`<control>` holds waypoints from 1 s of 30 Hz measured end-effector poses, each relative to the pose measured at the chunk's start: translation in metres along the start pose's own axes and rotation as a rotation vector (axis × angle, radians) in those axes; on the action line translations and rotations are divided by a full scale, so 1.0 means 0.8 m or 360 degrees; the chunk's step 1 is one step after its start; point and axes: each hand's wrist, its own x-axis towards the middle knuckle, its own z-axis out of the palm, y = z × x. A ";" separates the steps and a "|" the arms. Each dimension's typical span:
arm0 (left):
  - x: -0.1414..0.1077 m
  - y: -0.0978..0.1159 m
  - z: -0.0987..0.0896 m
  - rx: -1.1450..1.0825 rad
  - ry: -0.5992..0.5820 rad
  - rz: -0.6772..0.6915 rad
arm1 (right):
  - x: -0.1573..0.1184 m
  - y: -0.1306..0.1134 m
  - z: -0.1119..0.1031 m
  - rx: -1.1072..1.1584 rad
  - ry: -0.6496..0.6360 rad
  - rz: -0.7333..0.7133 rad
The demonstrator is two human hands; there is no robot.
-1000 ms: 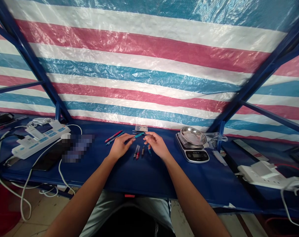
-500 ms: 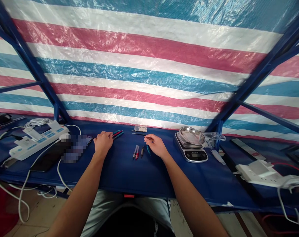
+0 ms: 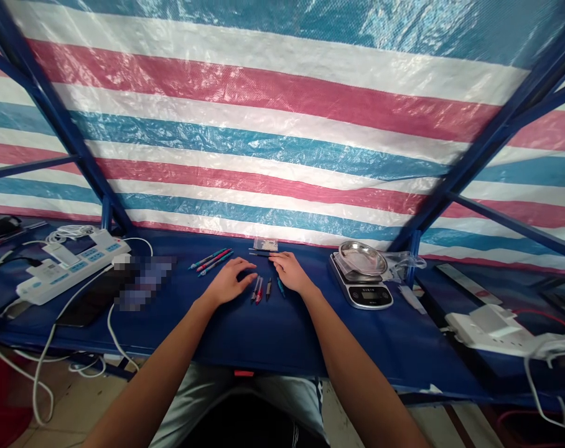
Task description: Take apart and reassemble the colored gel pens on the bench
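My left hand [image 3: 231,280] is over the blue table with its fingers apart and nothing in it. Three pens [image 3: 211,261], teal and red, lie side by side beyond it to the left. My right hand [image 3: 287,270] has its fingertips at the end of a dark pen [image 3: 262,253] lying crosswise; whether it grips the pen is unclear. Between and below the hands are several short pen parts: clear ones with a red tip [image 3: 259,290], a dark one [image 3: 269,289] and a teal one [image 3: 281,287]. A small clear bag [image 3: 266,244] lies behind the dark pen.
At the right stands a scale [image 3: 370,295] with a metal bowl [image 3: 363,257], a plastic bag [image 3: 399,264] beside it. A white power strip [image 3: 72,270], cables and a dark phone [image 3: 93,298] lie left. Another power strip [image 3: 506,333] is far right.
My left hand has left the three pens and moved right, opening near the short parts. My right hand has shifted slightly towards the crosswise dark pen, its fingers straighter.
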 end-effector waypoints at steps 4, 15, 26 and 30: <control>-0.003 0.014 0.012 0.0025 -0.0106 0.0044 | 0.001 0.005 -0.005 -0.0080 0.0062 0.0015; 0.005 -0.011 0.011 -0.0276 0.0203 -0.0254 | -0.011 -0.006 -0.021 0.0096 0.0092 0.0223; 0.012 -0.020 0.009 -0.0493 0.0191 -0.0299 | -0.009 -0.012 -0.019 0.0284 0.0046 0.0232; 0.014 -0.024 0.009 -0.0442 0.0179 -0.0272 | -0.009 -0.014 -0.022 0.0320 0.0017 0.0201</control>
